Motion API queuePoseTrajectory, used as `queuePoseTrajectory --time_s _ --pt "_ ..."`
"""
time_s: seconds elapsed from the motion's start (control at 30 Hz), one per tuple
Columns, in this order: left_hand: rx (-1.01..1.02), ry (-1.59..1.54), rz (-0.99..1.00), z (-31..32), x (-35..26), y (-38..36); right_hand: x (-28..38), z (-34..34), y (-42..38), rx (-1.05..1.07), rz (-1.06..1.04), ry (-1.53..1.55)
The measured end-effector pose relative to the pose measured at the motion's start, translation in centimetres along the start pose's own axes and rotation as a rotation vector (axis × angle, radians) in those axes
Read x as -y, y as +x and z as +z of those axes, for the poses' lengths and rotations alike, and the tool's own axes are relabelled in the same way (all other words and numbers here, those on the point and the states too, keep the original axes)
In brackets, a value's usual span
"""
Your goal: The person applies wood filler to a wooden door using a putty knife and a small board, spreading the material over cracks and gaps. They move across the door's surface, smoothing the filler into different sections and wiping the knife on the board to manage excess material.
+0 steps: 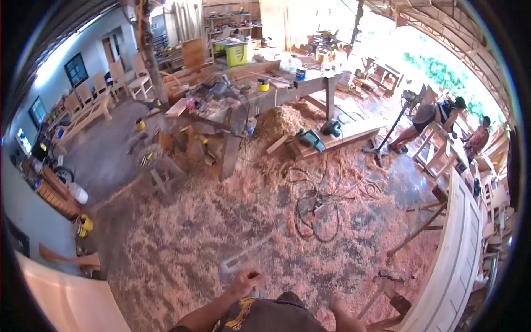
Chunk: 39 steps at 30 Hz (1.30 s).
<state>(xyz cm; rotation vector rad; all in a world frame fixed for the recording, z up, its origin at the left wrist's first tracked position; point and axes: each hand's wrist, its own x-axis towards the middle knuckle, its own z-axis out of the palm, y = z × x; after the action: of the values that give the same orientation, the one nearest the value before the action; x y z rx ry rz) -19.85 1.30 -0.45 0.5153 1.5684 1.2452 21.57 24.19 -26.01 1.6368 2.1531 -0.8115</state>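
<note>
"So, what have the hands got?"

"Hard to say. The left hand is out in front, fingers curled, but I can't tell whether they close on anything. The right hand is a blur beside the dark shirt, so I can't tell if it's loose or gripping."

"And what's nearest?"

"On the person's right, a long panelled door, with a slanting wooden leg next to it. The door looks apart from the right hand. Over on the left there's a smooth pale board, cut off by the edge of view."

"How would the door handle?"

"Stiff and heavy, I'd guess, if it's solid wood. Better with two hands set well apart on the thick long edges, fingers off the recessed face, since a knock could dent the mouldings."

"Slippery?"

"Maybe a little, if it's dusty. The floor worries me more: shavings cover much of it, so feet might slide, and the loose cord ahead could catch a toe."
</note>
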Motion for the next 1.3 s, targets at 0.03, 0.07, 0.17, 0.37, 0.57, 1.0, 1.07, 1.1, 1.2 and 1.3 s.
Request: queuePoseTrajectory --time_s 0.03,0.07,0.17,0.37,0.57,1.0,1.07,1.1,1.2,1.3 --pt "0.015 0.039 -0.035 0.5 0.1 2.5 -2.0 -2.9 -0.1 0.030 0.133 0.067" --pt "0.013 -0.051 -0.005 1.7 0.1 4.6 -4.3 -4.4 -1.0 0.071 0.267 0.133" --pt "-0.044 -0.221 0.102 0.7 -3.3 11.6 -2.4 -2.3 0.6 0.029 0.503 0.308" --pt "0.155 -0.123 0.107 0.0 -9.2 30.3 5.9 -3.7 14.5 0.067 0.616 0.354" --pt "0.113 -0.179 0.088 -4.8 -19.5 48.8 14.2 -17.1 39.7 -0.165 0.270 0.209" --pt "-0.182 -0.772 -0.001 -14.4 -38.0 97.3 57.5 -52.3 74.7 -0.114 -0.047 1.152" --pt "-0.174 -0.840 0.017 -17.5 -40.9 107.1 62.2 -55.2 81.3 -0.101 -0.085 1.108" --pt "-0.181 -0.869 0.002 -19.1 -42.5 111.7 64.8 -57.0 84.6 -0.077 -0.091 1.069" --pt "-0.251 -0.964 -0.015 -22.9 -46.1 124.2 73.6 -62.3 95.2 -0.043 -0.109 0.926" --pt "-0.350 -1.046 0.010 -24.6 -48.1 133.3 83.5 -66.2 104.9 -0.144 -0.251 0.987"
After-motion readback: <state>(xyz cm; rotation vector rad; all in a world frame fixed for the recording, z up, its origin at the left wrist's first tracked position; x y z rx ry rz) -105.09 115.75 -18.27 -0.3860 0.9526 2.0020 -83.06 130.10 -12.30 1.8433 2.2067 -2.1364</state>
